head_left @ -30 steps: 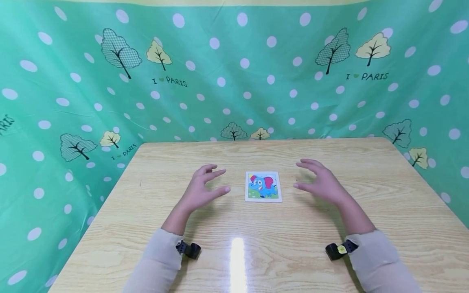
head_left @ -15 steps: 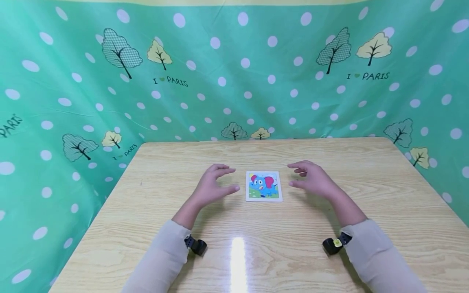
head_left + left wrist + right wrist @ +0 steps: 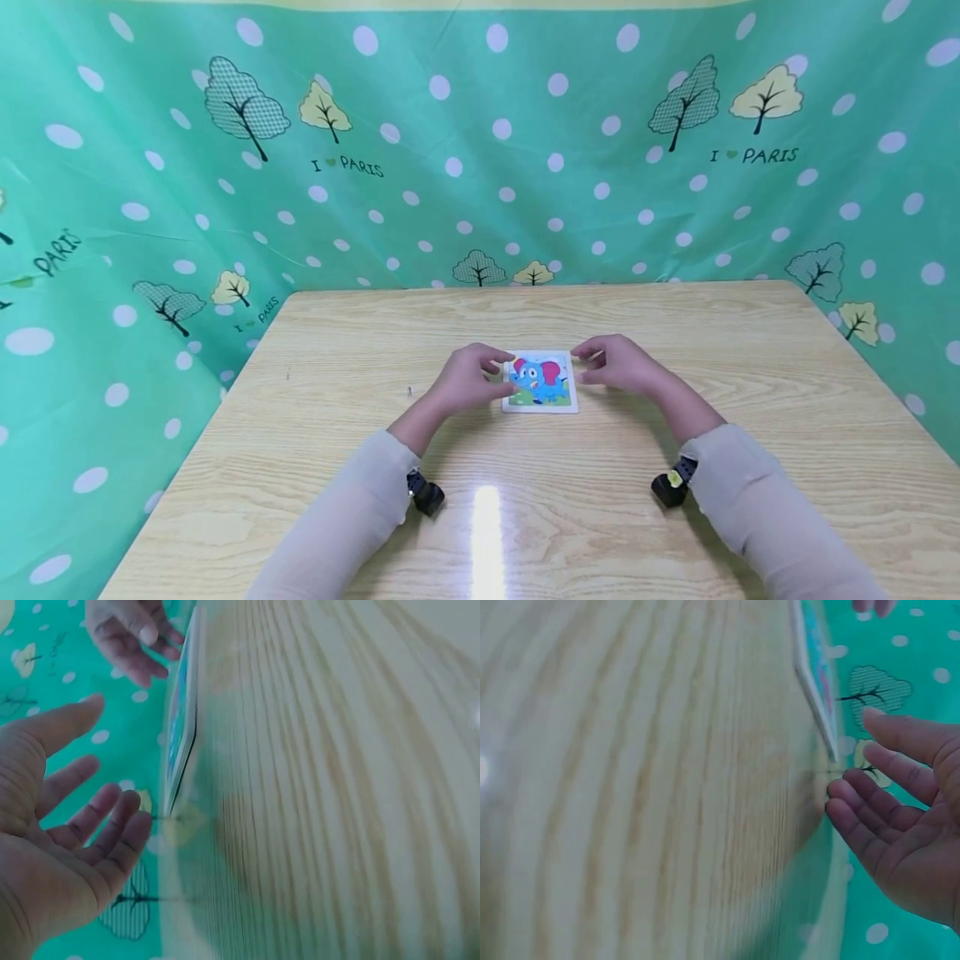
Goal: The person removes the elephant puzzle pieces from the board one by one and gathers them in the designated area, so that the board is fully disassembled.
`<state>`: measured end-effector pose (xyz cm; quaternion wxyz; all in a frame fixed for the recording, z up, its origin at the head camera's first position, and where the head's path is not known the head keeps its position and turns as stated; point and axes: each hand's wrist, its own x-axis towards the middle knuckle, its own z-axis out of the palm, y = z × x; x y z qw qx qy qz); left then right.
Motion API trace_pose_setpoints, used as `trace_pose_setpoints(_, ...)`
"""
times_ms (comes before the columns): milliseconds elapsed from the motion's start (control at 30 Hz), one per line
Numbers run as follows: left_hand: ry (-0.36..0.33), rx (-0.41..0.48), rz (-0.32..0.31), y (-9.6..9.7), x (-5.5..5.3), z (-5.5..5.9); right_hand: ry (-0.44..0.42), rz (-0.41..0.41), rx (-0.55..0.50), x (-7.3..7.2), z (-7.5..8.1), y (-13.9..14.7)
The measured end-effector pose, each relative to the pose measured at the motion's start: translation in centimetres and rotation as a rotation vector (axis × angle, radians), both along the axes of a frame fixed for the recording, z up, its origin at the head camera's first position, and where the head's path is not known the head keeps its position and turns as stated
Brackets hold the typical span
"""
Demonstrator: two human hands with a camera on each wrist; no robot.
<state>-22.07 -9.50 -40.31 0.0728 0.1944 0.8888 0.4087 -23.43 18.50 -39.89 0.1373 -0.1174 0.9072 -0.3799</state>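
A flat, square picture board (image 3: 542,385) with a white border and a blue elephant lies on the wooden table. From its left side my left hand (image 3: 467,382) reaches in, its fingertips overlapping the board's left edge in the head view. That left hand (image 3: 75,832) shows loosely bent fingers and a raised thumb in the left wrist view, with nothing between them. My right hand (image 3: 621,365) is at the board's right edge, fingertips close beside it. In the right wrist view the right hand (image 3: 907,810) has relaxed fingers just off the near corner of the board (image 3: 817,690), holding nothing.
The wooden table (image 3: 315,367) reaches back to a green curtain (image 3: 420,167) with white dots and tree prints. A tiny dark speck (image 3: 409,391) shows left of the left hand. Black wrist cameras (image 3: 427,493) sit at the sleeve cuffs.
Both hands have moved inward toward the board, the left one to the right and the right one to the left. The board has stayed in place.
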Motion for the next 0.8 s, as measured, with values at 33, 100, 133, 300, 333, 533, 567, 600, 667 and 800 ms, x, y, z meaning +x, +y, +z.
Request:
trace_pose_setpoints(33, -0.014, 0.007, 0.002, 0.2, -0.1, 0.0, -0.005, 0.001, 0.007, -0.2, 0.0, -0.1)
trace_pose_setpoints(100, -0.046, 0.016, 0.007, 0.7, -0.4, 0.0, -0.017, 0.002, 0.021, -0.5, 0.0, -0.4)
trace_pose_setpoints(133, -0.058, 0.015, 0.010, 0.9, -0.5, 0.0, -0.016, 0.008, 0.028, -0.7, 0.0, -0.5)
trace_pose_setpoints(300, -0.091, 0.003, 0.016, 1.8, -1.1, 0.1, -0.015, 0.031, 0.036, -1.3, 0.1, -1.1)
trace_pose_setpoints(333, -0.091, -0.008, 0.018, 2.0, -1.2, 0.0, -0.014, 0.033, 0.037, -1.4, 0.1, -1.3)
trace_pose_setpoints(533, -0.090, -0.070, 0.004, 3.0, -1.9, -0.1, -0.006, 0.037, 0.051, -1.9, -0.2, -1.8)
trace_pose_setpoints(567, -0.092, -0.076, 0.003, 3.2, -2.0, -0.1, -0.006, 0.039, 0.052, -2.0, -0.3, -1.9)
trace_pose_setpoints(600, -0.097, -0.080, 0.004, 3.3, -2.0, 0.0, -0.012, 0.034, 0.052, -2.1, -0.4, -1.9)
trace_pose_setpoints(667, -0.106, -0.088, 0.002, 3.5, -2.2, 0.1, -0.021, 0.028, 0.050, -2.2, -0.5, -1.9)
trace_pose_setpoints(800, -0.121, -0.108, 0.004, 4.0, -2.6, 0.2, -0.036, 0.015, 0.046, -2.3, -0.7, -1.9)
